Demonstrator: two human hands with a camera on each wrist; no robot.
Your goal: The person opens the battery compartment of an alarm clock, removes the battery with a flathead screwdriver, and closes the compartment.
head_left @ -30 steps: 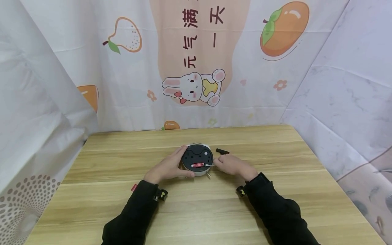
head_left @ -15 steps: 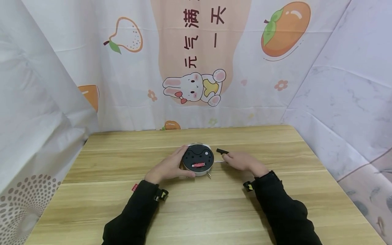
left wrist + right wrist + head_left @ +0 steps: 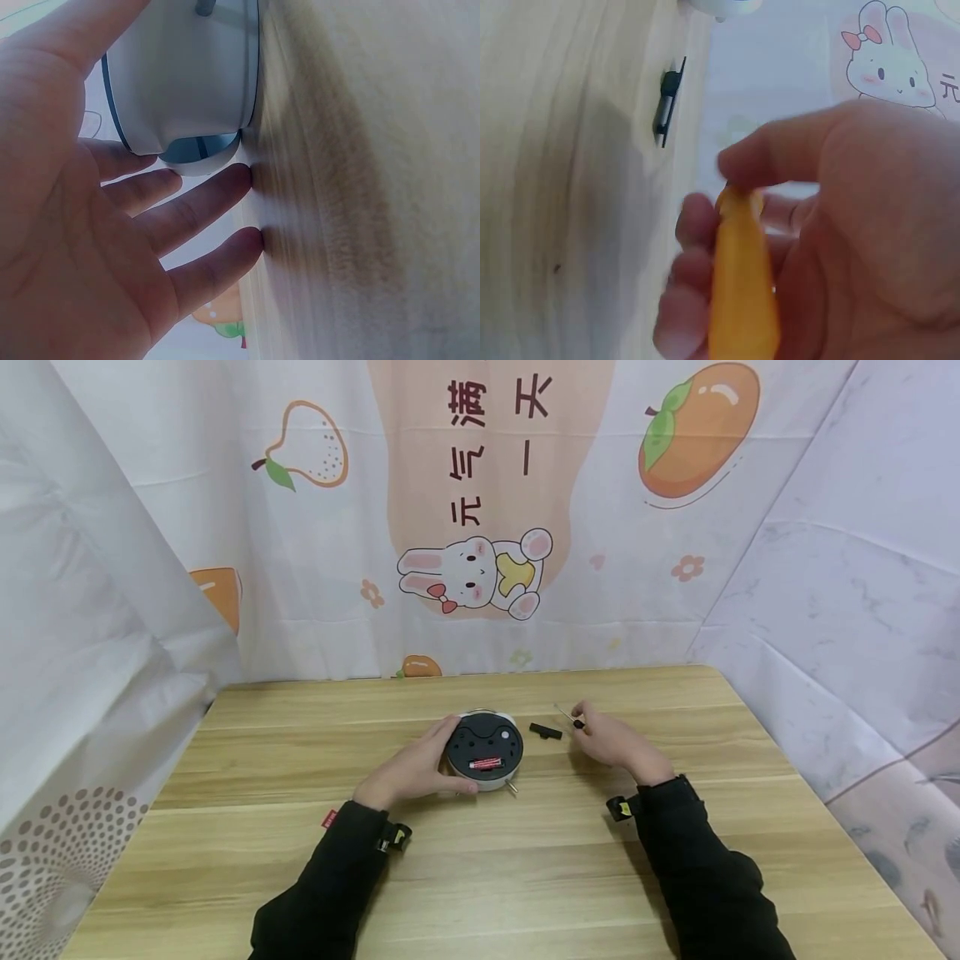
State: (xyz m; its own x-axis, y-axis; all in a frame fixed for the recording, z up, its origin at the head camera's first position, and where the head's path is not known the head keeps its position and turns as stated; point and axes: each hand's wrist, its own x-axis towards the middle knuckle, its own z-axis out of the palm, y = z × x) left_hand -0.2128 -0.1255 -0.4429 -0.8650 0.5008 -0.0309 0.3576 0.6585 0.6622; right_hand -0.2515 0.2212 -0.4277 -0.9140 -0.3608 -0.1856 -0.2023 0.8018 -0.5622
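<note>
A round alarm clock [image 3: 486, 745] lies face down, its black back up and a red battery [image 3: 486, 763] in the uncovered slot. My left hand [image 3: 412, 770] holds the clock by its left side, thumb at the near edge and fingers round the far edge. In the left wrist view two fingertips [image 3: 238, 177] reach down to the tabletop beside its pale shell [image 3: 184, 75]. Right of the clock, my right hand [image 3: 617, 745] grips a screwdriver [image 3: 742, 292] by its orange handle. Its thin shaft [image 3: 564, 713] points away to the upper left.
A small black battery cover [image 3: 545, 731] lies on the wooden table [image 3: 480, 877] between the clock and my right hand. Short metal feet [image 3: 512, 787] stick out at the clock's near side. Behind the table's far edge hangs a printed curtain [image 3: 315, 568].
My right hand has drawn the screwdriver away from the clock's back, rightward past the battery cover, and turned its shaft away from me. The left hand and the clock stay put.
</note>
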